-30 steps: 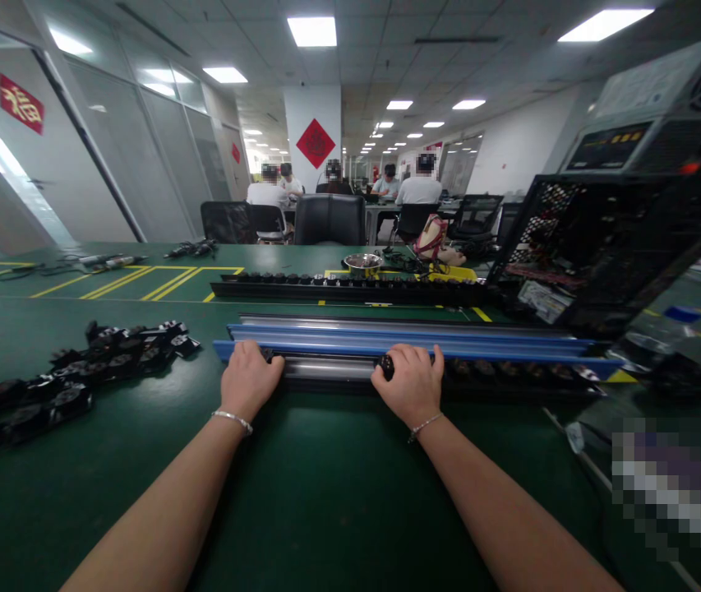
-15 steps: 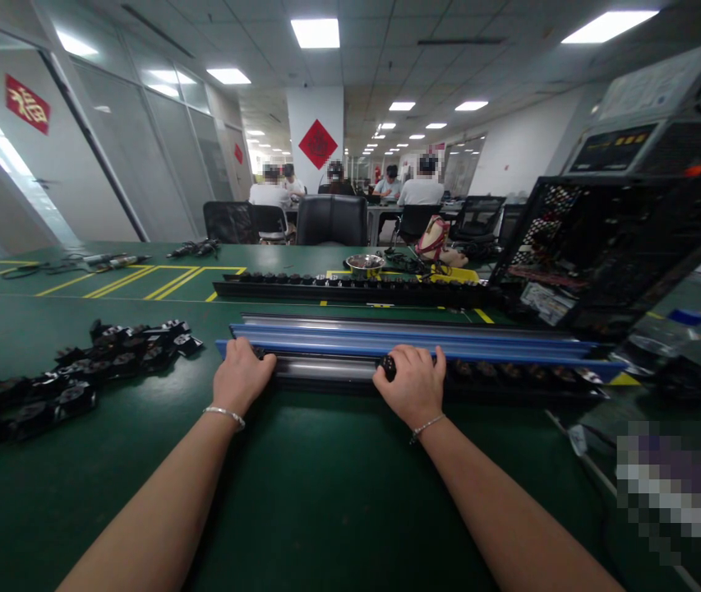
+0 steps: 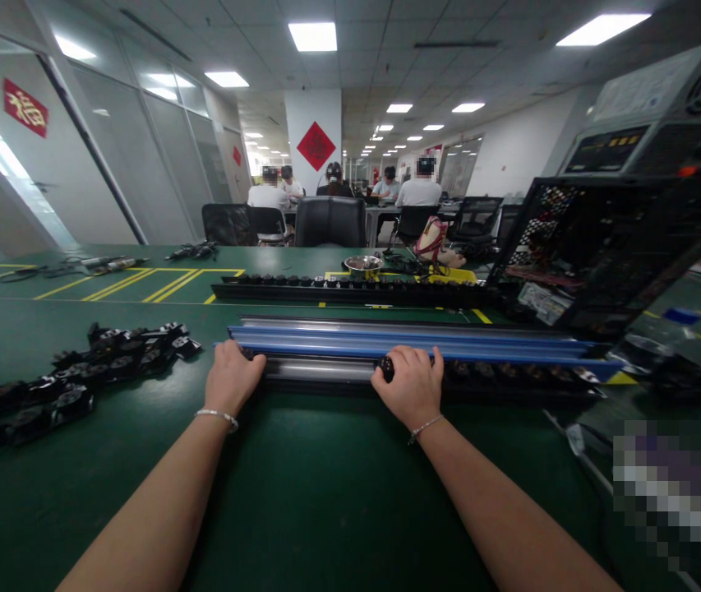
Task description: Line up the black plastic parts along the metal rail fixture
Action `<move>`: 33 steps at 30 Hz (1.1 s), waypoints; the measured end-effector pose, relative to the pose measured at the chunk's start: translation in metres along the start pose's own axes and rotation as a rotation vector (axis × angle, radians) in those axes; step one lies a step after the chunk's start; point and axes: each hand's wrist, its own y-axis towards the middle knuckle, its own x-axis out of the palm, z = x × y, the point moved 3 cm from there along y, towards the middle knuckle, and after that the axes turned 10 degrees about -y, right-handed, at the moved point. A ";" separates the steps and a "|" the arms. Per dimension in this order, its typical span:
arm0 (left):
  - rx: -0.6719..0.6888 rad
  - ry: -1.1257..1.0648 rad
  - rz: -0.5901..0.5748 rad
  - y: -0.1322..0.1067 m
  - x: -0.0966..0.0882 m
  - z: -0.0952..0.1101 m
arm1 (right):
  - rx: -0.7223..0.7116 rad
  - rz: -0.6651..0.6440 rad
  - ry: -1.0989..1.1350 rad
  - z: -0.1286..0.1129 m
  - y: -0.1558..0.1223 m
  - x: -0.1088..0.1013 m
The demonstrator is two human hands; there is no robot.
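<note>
A long rail [image 3: 319, 370] with a silvery groove lies across the green table [image 3: 325, 485], under stacked blue strips [image 3: 417, 339]. My left hand [image 3: 232, 378] is closed over the rail's left end. My right hand [image 3: 412, 385] is closed on the rail near its middle, with a small black round part [image 3: 387, 367] at its thumb. To the right of that hand, a row of black parts [image 3: 510, 372] sits in the rail.
A heap of loose black parts [image 3: 60, 382] lies at the left. A second black rail filled with parts [image 3: 350, 289] lies further back, with a metal bowl [image 3: 362, 264] behind it. An open black computer case [image 3: 621, 247] stands at the right. Several people sit at desks far behind.
My left hand has slid to the left along the rail, to its end. My right hand has stayed in place.
</note>
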 end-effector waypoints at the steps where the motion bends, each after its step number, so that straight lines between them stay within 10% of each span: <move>1: -0.006 -0.004 0.003 0.000 0.000 -0.001 | 0.001 -0.001 -0.001 0.000 0.000 0.000; 12: -0.024 -0.013 0.039 0.011 -0.006 -0.014 | 0.002 0.011 -0.001 0.000 0.000 0.000; 33: -0.399 0.095 0.085 0.035 -0.036 -0.102 | -0.015 0.012 -0.001 0.002 -0.001 0.001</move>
